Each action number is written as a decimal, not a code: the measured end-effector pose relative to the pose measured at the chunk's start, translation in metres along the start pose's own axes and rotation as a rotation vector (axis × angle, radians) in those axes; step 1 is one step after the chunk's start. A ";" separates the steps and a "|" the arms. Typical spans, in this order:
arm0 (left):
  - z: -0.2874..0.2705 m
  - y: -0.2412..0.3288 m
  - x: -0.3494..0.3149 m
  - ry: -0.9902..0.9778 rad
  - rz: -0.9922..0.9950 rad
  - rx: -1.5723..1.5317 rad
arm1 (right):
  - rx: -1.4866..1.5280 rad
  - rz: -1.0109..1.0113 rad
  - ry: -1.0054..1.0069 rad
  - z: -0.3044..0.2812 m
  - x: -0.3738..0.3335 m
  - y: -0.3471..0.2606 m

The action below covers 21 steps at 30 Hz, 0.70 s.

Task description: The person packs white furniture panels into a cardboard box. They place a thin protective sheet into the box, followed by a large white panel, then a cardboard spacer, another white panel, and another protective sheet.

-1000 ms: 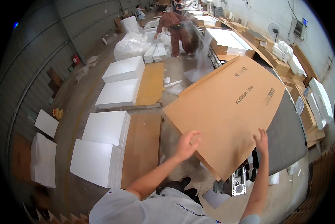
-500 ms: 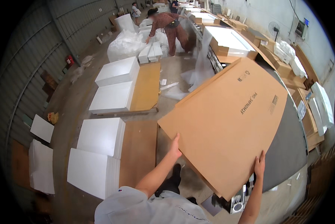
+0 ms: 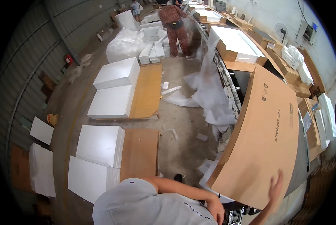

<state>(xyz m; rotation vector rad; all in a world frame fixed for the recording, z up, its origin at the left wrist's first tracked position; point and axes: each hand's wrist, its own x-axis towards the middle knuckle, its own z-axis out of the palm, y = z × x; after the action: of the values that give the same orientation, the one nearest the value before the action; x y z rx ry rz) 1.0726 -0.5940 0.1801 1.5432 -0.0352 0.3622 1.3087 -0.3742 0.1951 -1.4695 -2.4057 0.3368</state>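
Note:
A large flat brown cardboard carton [image 3: 261, 142] with dark print lies lengthwise on the conveyor at my right, its near end toward me. Above its near right corner is my right hand [image 3: 276, 189], smeared by motion, with fingers apart and nothing in them; I cannot tell whether it touches the board. My left hand [image 3: 215, 210] hangs low by the carton's near end, apart from it. Its fingers point down loosely beside a metal motor-like unit [image 3: 235, 216], and I see nothing held.
Stacks of white panels [image 3: 100, 146] sit on wooden pallets at left. Farther up the conveyor stands an open carton with a white item [image 3: 237, 43]. Translucent foam sheeting [image 3: 213, 97] drapes onto the floor. A person [image 3: 174, 30] bends by the line; boxes [image 3: 288, 71] line the right wall.
The carton has swung right from my two-handed hold and now lies along the conveyor. Both hands have let go; the left has dropped low. The person at the far line has turned toward the conveyor.

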 end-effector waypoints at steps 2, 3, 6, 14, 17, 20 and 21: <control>-0.045 0.008 -0.018 0.267 -0.105 -0.361 | 0.015 0.105 -0.080 0.031 -0.061 -0.018; -0.071 0.020 -0.028 0.578 0.023 -0.261 | 0.003 0.013 -0.135 0.063 -0.088 -0.011; -0.164 -0.023 -0.062 1.626 -0.297 0.197 | 0.104 -0.096 -0.237 0.073 -0.117 -0.123; -0.259 -0.076 -0.104 1.894 -0.771 0.835 | -0.184 -0.141 0.172 0.098 -0.112 -0.041; -0.301 -0.089 -0.110 2.101 -0.580 0.384 | -0.200 -0.253 0.251 0.071 -0.098 0.021; -0.297 -0.065 -0.076 1.856 -0.712 0.018 | -0.128 -0.250 0.472 -0.022 -0.065 0.009; -0.290 -0.052 -0.065 1.779 -0.705 -0.214 | -0.076 -0.355 0.562 -0.048 -0.052 0.009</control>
<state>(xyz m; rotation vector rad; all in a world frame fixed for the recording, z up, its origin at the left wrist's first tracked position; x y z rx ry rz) 0.9651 -0.3230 0.1026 0.5099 1.7149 0.9720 1.3568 -0.4145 0.2298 -0.9608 -2.1590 -0.2252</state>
